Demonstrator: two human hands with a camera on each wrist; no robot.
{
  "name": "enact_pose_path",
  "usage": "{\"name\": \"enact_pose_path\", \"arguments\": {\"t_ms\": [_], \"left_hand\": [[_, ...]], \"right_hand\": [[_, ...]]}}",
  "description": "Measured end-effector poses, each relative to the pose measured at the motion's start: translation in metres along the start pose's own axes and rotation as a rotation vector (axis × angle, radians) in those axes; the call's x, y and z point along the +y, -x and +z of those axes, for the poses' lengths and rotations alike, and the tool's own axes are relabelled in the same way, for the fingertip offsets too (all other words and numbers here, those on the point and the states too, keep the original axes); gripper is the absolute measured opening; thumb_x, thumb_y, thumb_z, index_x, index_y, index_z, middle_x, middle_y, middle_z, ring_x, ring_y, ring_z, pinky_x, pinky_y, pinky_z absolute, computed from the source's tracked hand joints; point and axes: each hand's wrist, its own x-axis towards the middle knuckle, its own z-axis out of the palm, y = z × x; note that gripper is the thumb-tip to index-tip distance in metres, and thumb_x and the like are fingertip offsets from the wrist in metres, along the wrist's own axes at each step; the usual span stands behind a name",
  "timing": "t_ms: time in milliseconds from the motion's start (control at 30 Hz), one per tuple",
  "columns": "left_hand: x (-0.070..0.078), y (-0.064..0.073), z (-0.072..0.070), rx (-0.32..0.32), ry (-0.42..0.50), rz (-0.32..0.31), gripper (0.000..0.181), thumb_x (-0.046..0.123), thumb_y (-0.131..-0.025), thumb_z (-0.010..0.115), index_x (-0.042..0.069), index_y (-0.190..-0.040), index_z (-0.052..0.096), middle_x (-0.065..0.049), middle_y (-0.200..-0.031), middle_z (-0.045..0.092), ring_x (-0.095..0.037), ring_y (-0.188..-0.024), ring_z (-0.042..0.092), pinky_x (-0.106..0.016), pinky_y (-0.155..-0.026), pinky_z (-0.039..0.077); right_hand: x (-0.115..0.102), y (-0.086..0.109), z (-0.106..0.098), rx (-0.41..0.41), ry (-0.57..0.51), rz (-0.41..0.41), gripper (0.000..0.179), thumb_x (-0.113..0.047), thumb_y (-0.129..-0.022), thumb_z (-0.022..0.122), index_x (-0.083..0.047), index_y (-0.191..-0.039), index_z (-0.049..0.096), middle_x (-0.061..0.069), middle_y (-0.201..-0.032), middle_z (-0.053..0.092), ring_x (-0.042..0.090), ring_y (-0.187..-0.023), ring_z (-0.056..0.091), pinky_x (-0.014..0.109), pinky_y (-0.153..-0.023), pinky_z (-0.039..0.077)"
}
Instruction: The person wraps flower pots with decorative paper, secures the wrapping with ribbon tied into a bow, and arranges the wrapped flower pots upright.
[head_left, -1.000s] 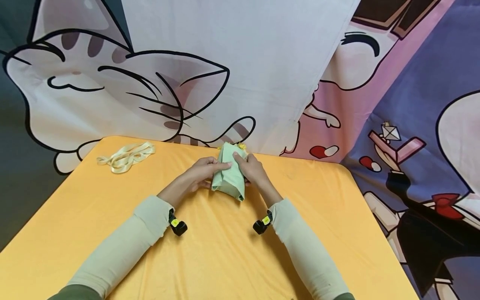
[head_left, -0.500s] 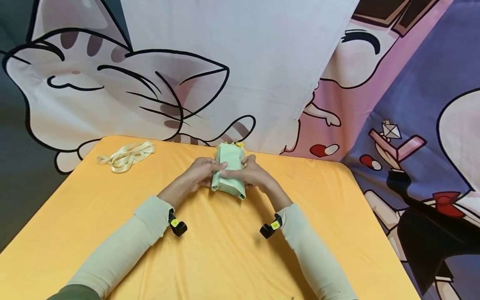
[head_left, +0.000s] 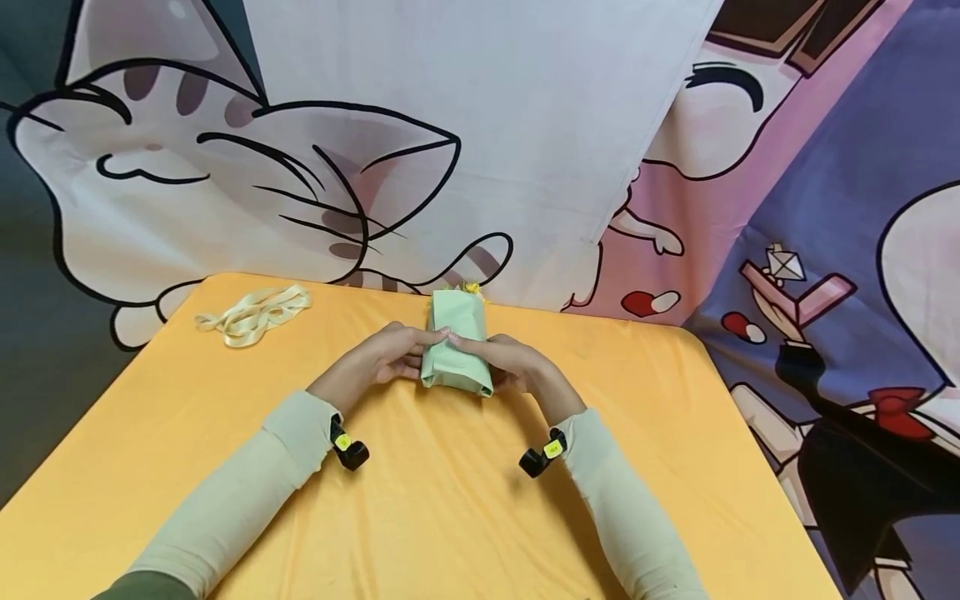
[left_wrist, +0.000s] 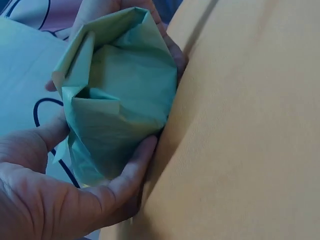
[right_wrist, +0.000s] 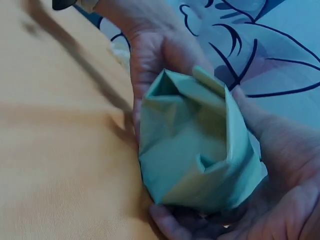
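a person in pale sleeves [head_left: 213, 483] holds a mint-green paper parcel [head_left: 459, 313] near the far edge, at twelve o'clock on a yellow-covered counter [head_left: 427, 508]. the left hand [head_left: 390, 353] grips it at nine o'clock, the right hand [head_left: 519, 363] at three, fingers curled round its sides, thumb tips close together on top. wrist views show the near, six o'clock end creased and gaping. a yellow tuft [head_left: 472, 288] tops its twelve o'clock end; a loose cream ribbon [head_left: 258, 315] lies at the counter's ten o'clock.
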Motion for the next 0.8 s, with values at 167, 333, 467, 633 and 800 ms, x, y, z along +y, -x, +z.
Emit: {"name": "enact_pose_path", "arguments": {"t_ms": [167, 333, 467, 633, 800], "left_hand": [[-0.0016, -0.001, -0.0036, -0.012, 0.026, -0.008, 0.064, 0.04, -0.111, 0.074, -0.008, -0.15, 0.058, -0.02, -0.131, 0.072, -0.027, -0.111, 0.078, -0.041, -0.098, 0.069], [-0.0038, -0.0022, -0.0053, -0.006, 0.032, 0.007, 0.061, 0.04, -0.111, 0.074, -0.008, -0.148, 0.061, -0.017, -0.126, 0.077, -0.026, -0.109, 0.078, -0.039, -0.095, 0.069], [-0.0044, -0.0034, -0.0049, -0.003, 0.037, 0.014, 0.058, 0.039, -0.112, 0.073, -0.008, -0.145, 0.063, -0.013, -0.118, 0.078, -0.024, -0.106, 0.079, -0.038, -0.091, 0.069], [-0.0043, -0.0035, -0.0039, -0.006, 0.032, -0.003, 0.055, 0.039, -0.112, 0.073, -0.006, -0.142, 0.064, -0.011, -0.115, 0.078, -0.024, -0.104, 0.079, -0.038, -0.09, 0.069], [-0.0027, -0.0015, -0.003, -0.007, 0.015, -0.021, 0.059, 0.043, -0.111, 0.073, -0.002, -0.146, 0.06, -0.014, -0.129, 0.071, -0.028, -0.109, 0.078, -0.04, -0.09, 0.07]], "right_hand": [[0.0032, -0.002, -0.0011, 0.052, -0.016, 0.0, 0.062, -0.065, -0.102, 0.076, -0.006, -0.119, 0.077, 0.003, -0.099, 0.08, 0.018, -0.087, 0.076, 0.033, -0.077, 0.066], [0.0035, -0.0035, 0.001, 0.073, -0.004, -0.018, 0.06, -0.063, -0.1, 0.079, -0.006, -0.119, 0.078, 0.004, -0.1, 0.081, 0.018, -0.086, 0.077, 0.033, -0.077, 0.067], [0.001, -0.0021, 0.0024, 0.101, 0.029, -0.009, 0.063, -0.066, -0.097, 0.081, -0.007, -0.118, 0.078, 0.005, -0.102, 0.081, 0.019, -0.088, 0.077, 0.033, -0.077, 0.067], [-0.0016, -0.0019, 0.0042, 0.115, 0.038, -0.007, 0.065, -0.064, -0.093, 0.084, -0.005, -0.12, 0.074, 0.006, -0.103, 0.078, 0.019, -0.089, 0.076, 0.032, -0.076, 0.067], [-0.0005, -0.0035, 0.0038, 0.125, -0.017, -0.037, 0.061, -0.055, -0.094, 0.085, -0.002, -0.123, 0.073, 0.006, -0.105, 0.079, 0.019, -0.091, 0.076, 0.031, -0.077, 0.067]]}}
